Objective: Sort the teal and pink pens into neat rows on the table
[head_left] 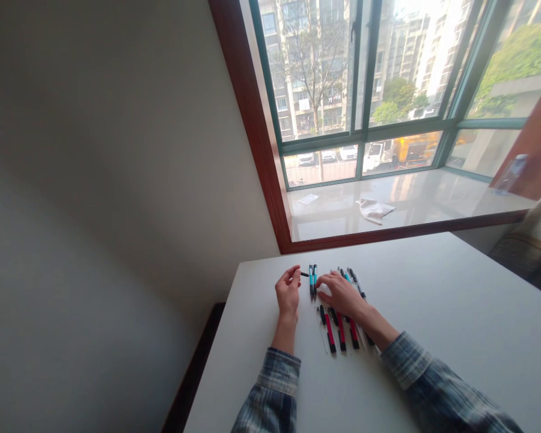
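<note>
- Blue-and-black pens [312,281]: two, side by side on the white table [261,313], lying lengthwise away from the body, in the gap between both hands.
- Left hand [287,290]: raised beside the pair, pinching a small black piece [305,274] between thumb and fingers, with one end pointing toward the pens.
- Right hand [341,294]: palm down over the spread of parts, fingers bent, fingertips just beside the pair; cannot tell whether grasping anything or merely touching, the underside being hidden.
- Red-and-black pen parts [329,334]: three visible, in a slanting row nearer the body, just below the right hand, partly covered by wrist and forearm at the right end.
- Dark slender pieces [353,275]: beyond the right hand, lying aslant, some partly hidden by the fingers.
- Thin pale strips [321,329]: among and beside the red row, too small to make out fully.
- Plaid sleeves [279,379]: around both forearms.
- Past the table's far edge: window [365,129] with pale sill [329,219], bearing a crumpled white cloth [375,210] and, farther right, a clear bottle [514,173].
</note>
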